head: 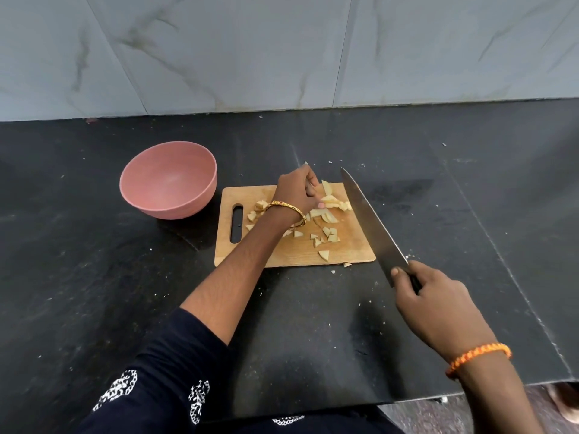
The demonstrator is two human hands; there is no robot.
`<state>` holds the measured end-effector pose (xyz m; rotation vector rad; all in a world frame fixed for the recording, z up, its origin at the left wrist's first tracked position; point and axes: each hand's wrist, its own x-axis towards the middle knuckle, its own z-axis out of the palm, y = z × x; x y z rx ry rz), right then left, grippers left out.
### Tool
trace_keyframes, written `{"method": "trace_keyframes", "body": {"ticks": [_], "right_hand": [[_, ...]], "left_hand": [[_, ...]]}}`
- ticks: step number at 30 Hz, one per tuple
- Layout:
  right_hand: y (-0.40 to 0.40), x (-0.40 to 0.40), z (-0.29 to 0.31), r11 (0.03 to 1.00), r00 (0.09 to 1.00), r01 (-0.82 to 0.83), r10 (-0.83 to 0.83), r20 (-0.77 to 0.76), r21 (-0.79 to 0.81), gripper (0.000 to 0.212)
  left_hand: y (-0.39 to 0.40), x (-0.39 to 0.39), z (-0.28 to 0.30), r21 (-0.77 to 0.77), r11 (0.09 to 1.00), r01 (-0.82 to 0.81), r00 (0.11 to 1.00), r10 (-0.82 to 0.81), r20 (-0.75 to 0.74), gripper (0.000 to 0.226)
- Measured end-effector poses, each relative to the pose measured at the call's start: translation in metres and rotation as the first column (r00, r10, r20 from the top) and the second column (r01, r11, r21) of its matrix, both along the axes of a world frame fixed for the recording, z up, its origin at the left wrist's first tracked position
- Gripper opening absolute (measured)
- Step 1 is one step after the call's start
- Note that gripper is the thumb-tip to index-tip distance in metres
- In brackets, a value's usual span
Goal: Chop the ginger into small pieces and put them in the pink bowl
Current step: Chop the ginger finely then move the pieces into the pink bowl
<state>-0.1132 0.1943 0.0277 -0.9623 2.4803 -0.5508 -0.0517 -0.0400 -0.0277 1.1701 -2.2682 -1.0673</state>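
Observation:
A wooden cutting board [294, 252] lies on the black counter with several pale ginger pieces [329, 234] scattered over it. My left hand [297, 191] hovers over the board's far side, fingers curled down onto a cluster of ginger slices [332, 203]. My right hand [438, 305] grips the handle of a large knife [369, 227], whose blade runs along the board's right edge, tip pointing away. The pink bowl [169, 180] stands left of the board and looks bare inside.
The black counter [94, 277] carries small pale crumbs around the board. A marble-tiled wall [282, 51] rises behind it. The counter's front edge [470, 391] runs at the lower right, with floor beyond.

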Motion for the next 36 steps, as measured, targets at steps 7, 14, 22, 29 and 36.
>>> {"method": "trace_keyframes", "body": {"ticks": [7, 14, 22, 29, 36], "right_hand": [[-0.043, -0.006, -0.023, 1.0, 1.0, -0.007, 0.007, 0.003, -0.02, 0.027], [-0.061, -0.005, -0.028, 0.999, 0.999, -0.042, 0.042, 0.023, 0.028, 0.027], [-0.056, 0.0, -0.028, 0.983, 0.994, -0.097, 0.087, 0.07, 0.154, 0.022], [-0.012, 0.002, -0.016, 0.996, 0.998, -0.039, 0.036, 0.043, 0.077, 0.021], [-0.034, 0.006, -0.03, 0.998, 0.998, 0.009, -0.005, 0.063, -0.067, 0.025]], "left_hand": [[0.001, -0.001, -0.001, -0.006, 1.0, 0.0, 1.0, 0.0, 0.011, 0.035], [0.001, -0.002, -0.002, -0.005, 1.0, 0.006, 1.0, -0.006, -0.012, 0.032], [0.003, -0.003, -0.007, -0.039, 0.999, -0.019, 0.998, 0.017, -0.053, 0.027], [0.002, -0.001, -0.005, -0.05, 0.999, -0.014, 0.999, 0.012, -0.037, 0.025], [0.004, 0.0, -0.004, -0.044, 0.999, -0.018, 1.0, 0.017, -0.023, 0.026]]}}
